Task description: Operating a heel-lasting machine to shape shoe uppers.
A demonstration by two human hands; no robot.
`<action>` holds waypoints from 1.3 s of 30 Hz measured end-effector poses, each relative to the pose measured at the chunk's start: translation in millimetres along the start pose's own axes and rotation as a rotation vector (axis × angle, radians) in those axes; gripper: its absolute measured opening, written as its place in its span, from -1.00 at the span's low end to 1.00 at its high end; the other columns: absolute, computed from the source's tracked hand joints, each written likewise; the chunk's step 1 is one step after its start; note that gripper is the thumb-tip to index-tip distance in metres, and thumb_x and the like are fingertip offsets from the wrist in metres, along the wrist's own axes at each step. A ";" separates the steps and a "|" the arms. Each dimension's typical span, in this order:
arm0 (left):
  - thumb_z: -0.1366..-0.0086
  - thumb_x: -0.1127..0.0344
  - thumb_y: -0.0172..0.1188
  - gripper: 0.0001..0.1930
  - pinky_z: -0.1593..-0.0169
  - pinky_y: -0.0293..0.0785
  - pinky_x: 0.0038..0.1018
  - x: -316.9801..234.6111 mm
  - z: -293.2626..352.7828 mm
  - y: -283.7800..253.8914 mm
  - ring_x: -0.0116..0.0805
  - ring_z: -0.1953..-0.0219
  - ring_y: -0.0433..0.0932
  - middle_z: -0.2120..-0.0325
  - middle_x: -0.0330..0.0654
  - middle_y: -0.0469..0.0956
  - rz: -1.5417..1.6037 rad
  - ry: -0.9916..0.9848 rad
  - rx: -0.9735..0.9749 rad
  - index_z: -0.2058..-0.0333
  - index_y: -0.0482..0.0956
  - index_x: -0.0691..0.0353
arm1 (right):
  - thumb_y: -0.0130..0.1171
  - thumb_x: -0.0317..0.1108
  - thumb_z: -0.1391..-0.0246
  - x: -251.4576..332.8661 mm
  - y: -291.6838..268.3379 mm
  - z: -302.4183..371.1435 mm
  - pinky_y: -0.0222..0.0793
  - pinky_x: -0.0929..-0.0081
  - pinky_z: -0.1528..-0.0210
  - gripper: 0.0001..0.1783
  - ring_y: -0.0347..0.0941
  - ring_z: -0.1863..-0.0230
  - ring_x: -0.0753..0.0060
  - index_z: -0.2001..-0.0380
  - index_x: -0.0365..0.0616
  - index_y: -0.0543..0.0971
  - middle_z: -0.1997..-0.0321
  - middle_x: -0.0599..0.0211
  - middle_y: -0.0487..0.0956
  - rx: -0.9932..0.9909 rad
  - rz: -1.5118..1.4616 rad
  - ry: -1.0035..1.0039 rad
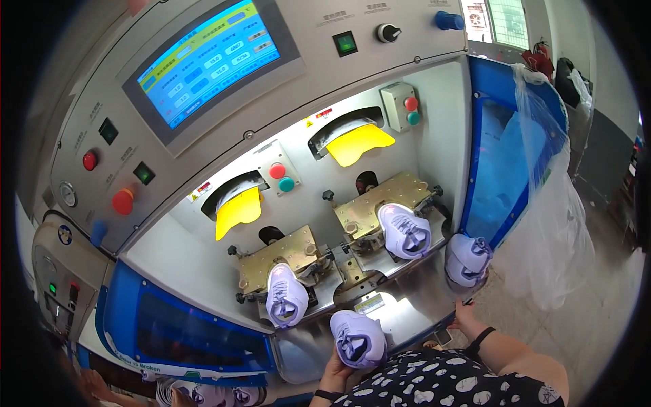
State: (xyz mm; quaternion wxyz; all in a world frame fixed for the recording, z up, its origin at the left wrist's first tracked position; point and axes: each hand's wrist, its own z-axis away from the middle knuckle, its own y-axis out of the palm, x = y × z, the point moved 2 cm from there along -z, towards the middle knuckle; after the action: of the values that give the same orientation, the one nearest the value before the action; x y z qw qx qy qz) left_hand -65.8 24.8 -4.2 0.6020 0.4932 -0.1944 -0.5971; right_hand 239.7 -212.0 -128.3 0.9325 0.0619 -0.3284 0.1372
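Observation:
My left hand (335, 374) holds a lavender lace-up sneaker (369, 332) from its left side, over the front of the machine's metal ledge (291, 356). Part of that hand is hidden behind the shoe. At the ledge's right edge my right hand (464, 317) is closed beside a small dark thing I cannot make out. Just above it another lavender sneaker (468, 261) stands on the ledge. Two more lavender sneakers sit toe-inward at the brass-coloured clamping plates, one at the left station (285, 298) and one at the right station (405, 230).
Above each station hangs a yellow flap (359, 144), with red and green push buttons (281, 176) nearby. A lit touchscreen (210, 64) tops the machine. Blue-framed side panels (196, 329) flank it; clear plastic sheeting (549, 224) drapes the right one. More sneakers (207, 395) and another person's hand (95, 385) are lower left.

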 end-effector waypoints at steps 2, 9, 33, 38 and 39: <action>-0.25 0.01 0.14 -0.41 -0.23 0.31 -0.10 0.0 2.2 -2.1 -0.08 -0.12 0.40 -0.10 -0.03 0.39 0.004 0.010 -0.007 -0.16 0.31 0.22 | -0.13 0.15 -0.19 1.7 -2.7 6.3 0.54 -0.10 0.31 -0.29 0.54 0.25 -0.35 -0.17 -0.15 0.03 -0.01 -0.22 0.45 -0.007 0.013 0.048; -0.25 0.02 0.14 -0.42 -0.22 0.31 -0.10 1.2 4.9 -6.5 -0.08 -0.11 0.40 -0.09 -0.02 0.40 0.018 0.020 -0.012 -0.15 0.32 0.22 | -0.03 0.06 -0.17 7.7 -5.6 13.8 0.56 -0.06 0.50 -0.36 0.55 0.41 -0.28 0.02 -0.37 0.21 0.24 -0.25 0.52 -0.087 0.053 -0.069; -0.24 0.05 0.16 -0.44 -0.20 0.34 -0.11 0.6 2.6 -6.0 -0.09 -0.09 0.43 -0.07 -0.02 0.42 0.020 0.010 -0.012 -0.12 0.34 0.24 | -0.10 0.09 -0.19 10.9 -2.4 19.3 0.57 0.03 0.48 -0.35 0.58 0.38 -0.21 -0.11 -0.19 0.12 0.08 -0.16 0.49 -0.097 0.147 -0.043; -0.24 0.05 0.16 -0.45 -0.20 0.35 -0.11 0.3 1.8 -6.5 -0.09 -0.09 0.43 -0.06 -0.01 0.43 0.023 0.008 -0.015 -0.12 0.35 0.24 | -0.08 0.07 -0.19 15.8 -0.4 29.7 0.58 0.04 0.48 -0.36 0.58 0.38 -0.21 -0.08 -0.25 0.16 0.09 -0.16 0.50 -0.134 0.136 -0.036; -0.24 0.05 0.16 -0.45 -0.20 0.35 -0.11 0.7 1.8 -6.5 -0.09 -0.09 0.43 -0.06 -0.01 0.43 0.023 0.004 -0.015 -0.12 0.35 0.24 | -0.08 0.07 -0.19 16.3 -0.1 30.2 0.58 0.04 0.48 -0.36 0.58 0.38 -0.21 -0.08 -0.25 0.16 0.09 -0.16 0.50 -0.129 0.150 -0.052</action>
State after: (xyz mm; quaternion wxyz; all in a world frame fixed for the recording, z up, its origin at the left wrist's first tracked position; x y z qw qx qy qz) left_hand -70.5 24.9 -9.1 0.6128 0.4876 -0.1943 -0.5907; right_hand 233.9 -214.8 -94.6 0.9127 -0.0195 -0.3644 0.1837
